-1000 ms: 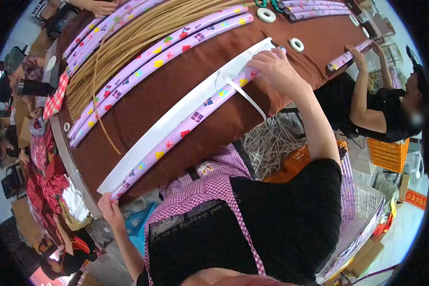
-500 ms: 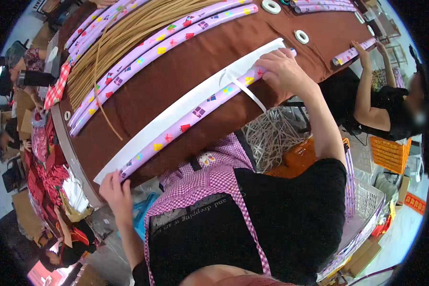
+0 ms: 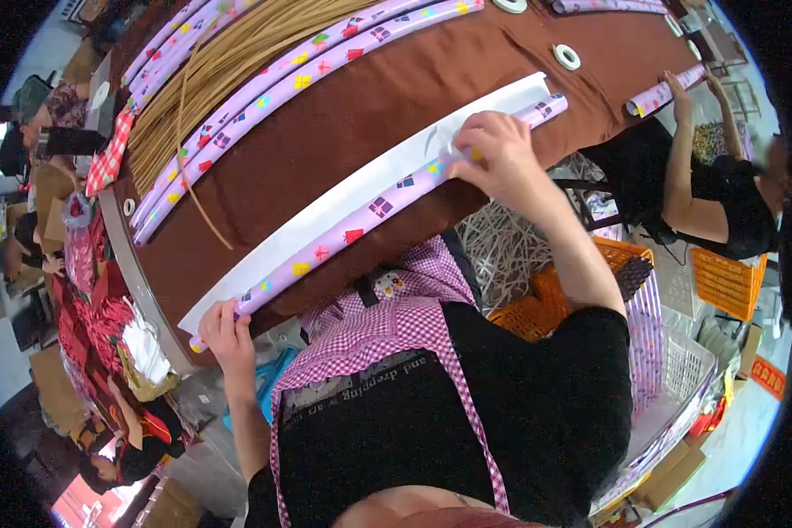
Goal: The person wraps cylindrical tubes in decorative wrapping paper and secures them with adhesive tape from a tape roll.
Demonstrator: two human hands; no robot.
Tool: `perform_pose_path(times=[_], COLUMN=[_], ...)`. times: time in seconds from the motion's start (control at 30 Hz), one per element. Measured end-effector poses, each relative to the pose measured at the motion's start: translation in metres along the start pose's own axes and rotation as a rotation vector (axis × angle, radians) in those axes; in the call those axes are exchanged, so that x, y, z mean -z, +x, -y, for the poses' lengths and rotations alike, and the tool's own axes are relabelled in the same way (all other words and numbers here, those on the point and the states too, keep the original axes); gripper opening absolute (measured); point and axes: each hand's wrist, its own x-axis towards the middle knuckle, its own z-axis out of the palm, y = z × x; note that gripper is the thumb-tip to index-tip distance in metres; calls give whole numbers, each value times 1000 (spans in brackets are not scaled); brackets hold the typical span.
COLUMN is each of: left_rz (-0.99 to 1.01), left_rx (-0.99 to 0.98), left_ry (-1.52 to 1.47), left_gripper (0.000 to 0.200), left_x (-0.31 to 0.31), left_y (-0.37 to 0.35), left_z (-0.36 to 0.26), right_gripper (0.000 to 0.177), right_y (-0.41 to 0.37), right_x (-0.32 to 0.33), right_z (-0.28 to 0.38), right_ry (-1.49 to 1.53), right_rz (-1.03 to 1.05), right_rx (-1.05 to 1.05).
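A lilac roll of wrapping paper (image 3: 321, 253) printed with small gifts lies along the front of the brown-covered table, its loose flap (image 3: 343, 195) showing a white back. My left hand (image 3: 226, 334) is closed around the roll's near left end, fingertips on top. Toward the far right end, my right hand (image 3: 499, 158) presses on the roll with bent fingers and thumb, where a white strip earlier crossed it. The fingers hide most of that spot. Beyond my right hand the roll's end (image 3: 547, 107) sticks out.
Finished-looking lilac rolls (image 3: 264, 104) and a bundle of brown strips (image 3: 180, 106) lie at the far left. A white tape ring (image 3: 567, 57) is on the brown cloth (image 3: 361, 123). At right a person (image 3: 708, 202) handles another roll (image 3: 664, 91). Orange baskets (image 3: 722, 282) stand below.
My right hand has moved left along the roll, from its far end onto the place where the white strip crossed. The strip's loose tail no longer hangs over the table edge.
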Motion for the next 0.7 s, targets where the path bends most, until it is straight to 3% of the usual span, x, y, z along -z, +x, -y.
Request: perform_pose_path(times=[0.13,0.2,0.23,0.3,0.5,0.57,0.63,0.7], left_rz=[-21,-4,-4,12,11,15,22,12], left_rx=[3,15,4,7,2,2,2,7], left_ry=[10,10,7,35,34,36,36,28], left_gripper=[30,31,31,30,30,30,31,31], left_x=[-4,-3,-2,-2,-3,-3,-3,-4], left_y=[-5,-4,-4,-5,-5,-5,-5,-5], left_z=[6,6,6,7,9,9,9,9], right_gripper=[19,16,14,11,21,26,30,31], right_y=[2,6,6,4,-25,-45,-62,-104], right_x=[-11,-4,5,43,157,191,209,225], right_z=[-7,-18,-28,-32,-103,-114,-91,-121], right_ry=[34,181,113,226,-13,-31,64,116], right_rz=[-114,-87,-194,-174,-542,-665,-848,-922], right_rx=[15,-92,13,-332,-519,-491,-664,-635])
